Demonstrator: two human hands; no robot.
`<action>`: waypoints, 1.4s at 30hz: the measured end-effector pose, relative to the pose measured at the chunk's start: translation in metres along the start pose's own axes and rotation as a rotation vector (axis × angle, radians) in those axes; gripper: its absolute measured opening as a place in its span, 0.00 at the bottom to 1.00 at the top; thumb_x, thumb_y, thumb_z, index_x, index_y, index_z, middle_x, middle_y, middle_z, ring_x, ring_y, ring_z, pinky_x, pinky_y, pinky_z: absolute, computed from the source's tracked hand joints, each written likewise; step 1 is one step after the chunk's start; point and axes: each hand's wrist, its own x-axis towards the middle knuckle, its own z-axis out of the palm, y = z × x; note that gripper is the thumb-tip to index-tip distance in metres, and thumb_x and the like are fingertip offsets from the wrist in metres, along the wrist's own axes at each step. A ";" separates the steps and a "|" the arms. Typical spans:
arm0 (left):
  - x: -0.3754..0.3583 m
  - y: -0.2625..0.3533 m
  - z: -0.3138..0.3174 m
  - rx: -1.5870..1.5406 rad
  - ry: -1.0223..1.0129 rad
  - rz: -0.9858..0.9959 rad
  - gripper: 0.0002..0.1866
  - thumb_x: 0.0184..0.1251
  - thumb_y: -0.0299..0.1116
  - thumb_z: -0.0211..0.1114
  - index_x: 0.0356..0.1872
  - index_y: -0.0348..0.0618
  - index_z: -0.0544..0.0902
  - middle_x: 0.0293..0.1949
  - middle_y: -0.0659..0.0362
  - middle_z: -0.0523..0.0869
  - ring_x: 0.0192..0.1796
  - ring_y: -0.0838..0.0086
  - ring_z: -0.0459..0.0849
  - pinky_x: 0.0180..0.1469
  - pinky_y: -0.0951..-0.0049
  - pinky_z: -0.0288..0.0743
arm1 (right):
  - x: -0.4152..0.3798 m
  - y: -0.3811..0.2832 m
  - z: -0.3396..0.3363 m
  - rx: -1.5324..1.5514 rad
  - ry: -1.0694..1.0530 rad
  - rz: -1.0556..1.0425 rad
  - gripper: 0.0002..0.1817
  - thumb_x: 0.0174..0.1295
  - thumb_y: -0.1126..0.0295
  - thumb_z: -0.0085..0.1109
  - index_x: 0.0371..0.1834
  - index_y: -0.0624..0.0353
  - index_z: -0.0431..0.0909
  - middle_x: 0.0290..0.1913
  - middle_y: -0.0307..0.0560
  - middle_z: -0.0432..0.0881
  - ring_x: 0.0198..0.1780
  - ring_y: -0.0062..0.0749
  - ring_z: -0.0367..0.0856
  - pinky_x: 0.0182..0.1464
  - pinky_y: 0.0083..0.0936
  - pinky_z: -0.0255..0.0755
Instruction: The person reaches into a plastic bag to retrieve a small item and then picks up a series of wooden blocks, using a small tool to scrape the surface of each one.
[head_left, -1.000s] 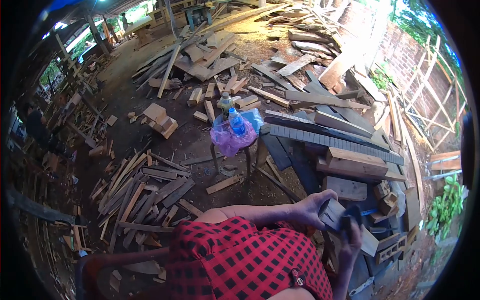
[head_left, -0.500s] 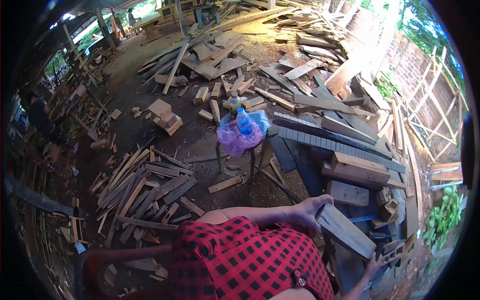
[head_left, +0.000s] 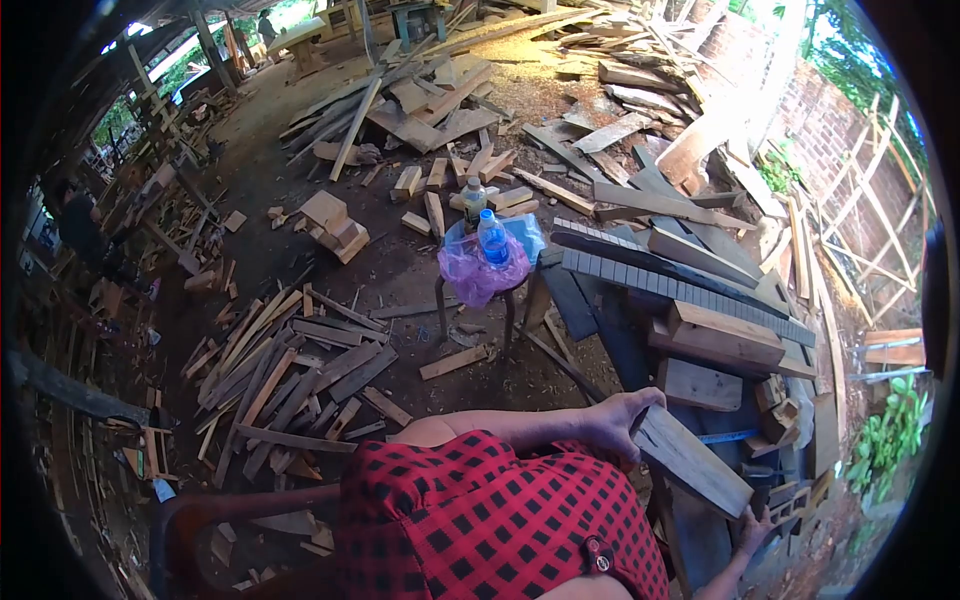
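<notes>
A thick wooden block (head_left: 693, 460) lies tilted over my lap's right side, its far end lower. My left hand (head_left: 618, 422) is closed around the near upper end of the block; part of its fingers is hidden behind the wood. At the lower right end, my right hand (head_left: 756, 527) grips the block's corner with its fingertips, the palm partly out of sight. Red and black checkered clothing (head_left: 500, 520) covers my lap.
A small stool (head_left: 508, 318) ahead bears a blue-labelled bottle (head_left: 492, 240) on a pink plastic bag. More timber blocks (head_left: 725, 335) are stacked at right, beside dark boards. A scrap wood pile (head_left: 300, 375) spreads at left. A person (head_left: 82, 230) is at far left.
The whole view has shifted slightly. My right hand's fingers have moved a little at the lower end of the block; the block and my left hand stay nearly in place.
</notes>
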 end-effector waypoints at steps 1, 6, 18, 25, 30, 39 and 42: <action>0.001 -0.001 -0.001 0.032 0.008 0.020 0.40 0.36 0.26 0.75 0.54 0.44 0.63 0.41 0.58 0.75 0.47 0.75 0.75 0.52 0.72 0.72 | 0.000 0.003 0.008 0.078 0.039 -0.003 0.19 0.55 0.76 0.60 0.52 0.66 0.77 0.44 0.42 0.81 0.44 0.26 0.76 0.50 0.25 0.69; 0.000 0.002 -0.002 0.051 0.015 0.017 0.39 0.36 0.26 0.75 0.54 0.43 0.63 0.41 0.58 0.75 0.48 0.75 0.75 0.52 0.72 0.72 | -0.015 -0.029 0.052 -0.150 0.178 -0.087 0.13 0.63 0.72 0.58 0.49 0.63 0.77 0.44 0.40 0.76 0.44 0.27 0.73 0.49 0.25 0.68; -0.003 -0.004 0.003 -0.042 0.050 0.069 0.40 0.36 0.27 0.75 0.55 0.44 0.63 0.41 0.57 0.76 0.47 0.73 0.76 0.51 0.71 0.72 | -0.071 -0.202 0.191 -0.237 -0.262 -0.544 0.23 0.59 0.82 0.55 0.60 0.63 0.72 0.53 0.46 0.77 0.62 0.32 0.70 0.65 0.29 0.61; -0.005 -0.003 0.000 0.114 0.043 0.029 0.40 0.35 0.28 0.74 0.55 0.45 0.63 0.40 0.55 0.76 0.46 0.69 0.77 0.51 0.69 0.72 | 0.013 0.011 0.014 -0.043 0.167 0.072 0.22 0.62 0.70 0.58 0.58 0.66 0.72 0.56 0.56 0.76 0.53 0.44 0.74 0.58 0.32 0.65; -0.005 0.000 -0.001 0.060 0.036 -0.004 0.40 0.35 0.27 0.74 0.56 0.45 0.63 0.41 0.55 0.75 0.48 0.70 0.76 0.52 0.70 0.71 | 0.003 -0.012 0.048 -0.683 0.352 0.010 0.17 0.62 0.69 0.56 0.51 0.69 0.75 0.49 0.59 0.81 0.50 0.43 0.78 0.54 0.37 0.67; 0.008 -0.017 0.009 -0.205 0.034 0.060 0.38 0.39 0.26 0.77 0.55 0.42 0.66 0.46 0.58 0.74 0.51 0.74 0.75 0.54 0.69 0.73 | -0.079 -0.218 0.207 -0.008 -0.312 -0.647 0.20 0.58 0.72 0.58 0.55 0.63 0.75 0.59 0.53 0.77 0.63 0.45 0.71 0.70 0.38 0.54; 0.009 -0.011 0.014 0.011 0.079 0.061 0.35 0.46 0.30 0.77 0.55 0.45 0.66 0.45 0.60 0.77 0.46 0.76 0.78 0.48 0.73 0.75 | -0.082 -0.224 0.209 -0.199 -0.245 -0.820 0.19 0.54 0.72 0.65 0.51 0.59 0.77 0.55 0.51 0.80 0.60 0.41 0.75 0.68 0.41 0.53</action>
